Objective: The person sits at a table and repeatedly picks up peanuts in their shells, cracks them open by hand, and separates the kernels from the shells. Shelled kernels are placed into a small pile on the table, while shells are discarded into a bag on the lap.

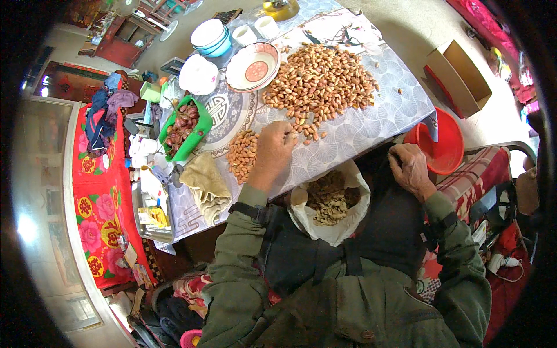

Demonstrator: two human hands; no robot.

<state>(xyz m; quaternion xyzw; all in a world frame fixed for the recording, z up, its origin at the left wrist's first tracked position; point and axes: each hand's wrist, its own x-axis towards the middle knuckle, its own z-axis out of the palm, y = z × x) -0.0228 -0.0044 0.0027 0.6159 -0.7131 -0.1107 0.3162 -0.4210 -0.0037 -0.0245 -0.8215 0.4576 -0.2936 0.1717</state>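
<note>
My left hand [275,150] is over the table, fingertips drawn together at the near edge of a large pile of light-brown nuts or kernels [322,80]. Whether a kernel is between those fingertips I cannot tell. Left of its wrist lies a smaller pile of darker kernels [242,155]. My right hand [409,167], fingers curled, rests at my dark-trousered leg beside a red plastic bucket [448,141]; nothing shows in it. Between my legs stands an open white sack [300,213] holding dry brown flakes, perhaps husks or shells [331,200].
A patterned tablecloth [383,102] covers the table. On it are a green container of reddish bulbs or fruits [185,124], a folded tan cloth [206,182], stacked bowls [211,37], a red-patterned dish [254,67] and a metal tray [163,232]. An open cardboard box [461,78] stands on the floor.
</note>
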